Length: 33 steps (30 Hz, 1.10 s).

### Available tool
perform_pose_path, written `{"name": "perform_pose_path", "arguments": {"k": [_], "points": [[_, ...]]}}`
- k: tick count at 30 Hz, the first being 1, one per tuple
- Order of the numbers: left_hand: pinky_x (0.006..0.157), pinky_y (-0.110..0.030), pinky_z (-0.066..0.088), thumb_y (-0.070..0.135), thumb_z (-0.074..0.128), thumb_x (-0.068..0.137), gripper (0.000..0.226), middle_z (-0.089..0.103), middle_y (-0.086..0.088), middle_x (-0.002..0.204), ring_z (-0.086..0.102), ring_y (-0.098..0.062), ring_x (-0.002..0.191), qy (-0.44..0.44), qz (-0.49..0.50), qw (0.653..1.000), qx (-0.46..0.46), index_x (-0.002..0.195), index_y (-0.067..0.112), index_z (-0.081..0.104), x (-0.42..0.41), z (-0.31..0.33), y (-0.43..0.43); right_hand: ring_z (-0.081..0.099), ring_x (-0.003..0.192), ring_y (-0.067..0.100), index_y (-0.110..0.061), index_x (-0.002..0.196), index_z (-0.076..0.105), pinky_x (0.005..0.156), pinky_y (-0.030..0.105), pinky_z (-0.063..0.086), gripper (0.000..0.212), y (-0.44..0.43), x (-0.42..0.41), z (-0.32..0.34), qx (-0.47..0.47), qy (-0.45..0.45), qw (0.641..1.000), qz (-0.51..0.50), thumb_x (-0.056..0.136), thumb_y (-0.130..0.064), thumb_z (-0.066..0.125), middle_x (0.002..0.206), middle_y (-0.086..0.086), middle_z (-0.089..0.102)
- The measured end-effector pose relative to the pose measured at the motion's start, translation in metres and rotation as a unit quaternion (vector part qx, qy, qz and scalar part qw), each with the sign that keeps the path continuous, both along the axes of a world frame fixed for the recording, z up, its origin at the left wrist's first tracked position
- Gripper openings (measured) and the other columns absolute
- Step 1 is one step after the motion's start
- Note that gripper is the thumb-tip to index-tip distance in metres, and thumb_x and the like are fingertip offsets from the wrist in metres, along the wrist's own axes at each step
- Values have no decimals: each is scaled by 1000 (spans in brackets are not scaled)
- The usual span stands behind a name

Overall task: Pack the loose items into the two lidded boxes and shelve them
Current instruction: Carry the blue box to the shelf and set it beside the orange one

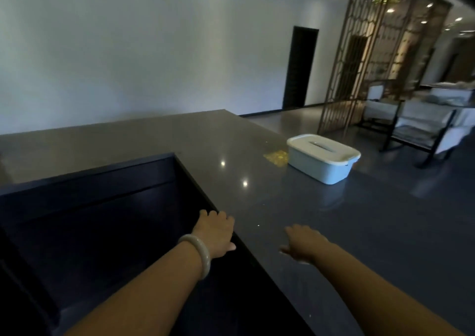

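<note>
Nearer me than the lidded box (321, 164) — left hand (216, 231) rests on the worktop (334, 220) edge, right hand (304, 242) hovers, all fingers (212, 216) slack, empty

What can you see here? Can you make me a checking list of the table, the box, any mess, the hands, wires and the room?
Surface: glossy dark grey stone countertop, lights reflected in it; deep dark rectangular recess at its left.
Job's things: one pale blue plastic box with its white lid on, standing on the countertop, beyond both hands; no second box or loose items seen.
Clutter: nothing seen.
Hands: left hand, pale bangle on its wrist, rests on the recess edge; right hand at the countertop, blurred, holding nothing.
Cables: nothing seen.
Surroundings: white wall, dark doorway, gold-brown lattice screen, white-cushioned chairs.
</note>
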<state>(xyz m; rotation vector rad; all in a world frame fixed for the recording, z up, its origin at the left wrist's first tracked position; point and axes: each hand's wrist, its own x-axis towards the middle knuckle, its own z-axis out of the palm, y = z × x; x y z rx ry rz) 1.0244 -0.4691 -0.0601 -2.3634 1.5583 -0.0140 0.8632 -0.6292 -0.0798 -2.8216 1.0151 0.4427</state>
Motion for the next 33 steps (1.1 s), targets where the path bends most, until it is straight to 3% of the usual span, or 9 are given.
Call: {"name": "perform_pose_path", "arguments": {"k": [6, 18, 26, 30, 33], "points": [[103, -48, 33, 56, 50, 93, 64, 47, -12, 133, 48, -33, 121, 12, -92, 996, -10, 137, 10, 38, 57, -1, -116, 40, 132, 32, -14, 145, 33, 107, 45, 37, 64, -80, 30, 0, 22, 0, 995, -98, 95, -52, 48, 148, 11, 39], [107, -48, 30, 59, 47, 93, 65, 46, -12, 136, 45, -32, 126, 2, -212, 977, 0, 136, 10, 43, 139, 3, -336, 50, 124, 26, -26, 135, 48, 101, 44, 43, 61, -270, 78, 1, 42, -53, 967, -246, 88, -65, 49, 138, 3, 51], [103, -46, 32, 60, 49, 92, 60, 49, -10, 132, 47, -30, 123, -16, -329, 944, -11, 130, 13, 47, 173, 3, -467, 43, 131, 25, -24, 140, 44, 106, 42, 39, 62, -334, 78, 8, 30, -22, 921, -388, 90, -61, 46, 144, 3, 45], [99, -42, 35, 61, 48, 92, 58, 49, -8, 128, 49, -28, 118, -15, -390, 917, -82, 125, 13, 49, 194, 11, -529, 48, 126, 24, -28, 134, 50, 102, 43, 42, 64, -372, 85, 16, 14, -35, 888, -458, 87, -70, 39, 137, 1, 52], [96, -41, 38, 62, 44, 93, 56, 49, -7, 128, 49, -28, 117, 20, -393, 911, -125, 123, 14, 50, 215, 15, -569, 51, 120, 26, -22, 131, 50, 96, 41, 44, 60, -401, 94, 23, -20, -64, 866, -495, 92, -66, 37, 130, 3, 56]]}}
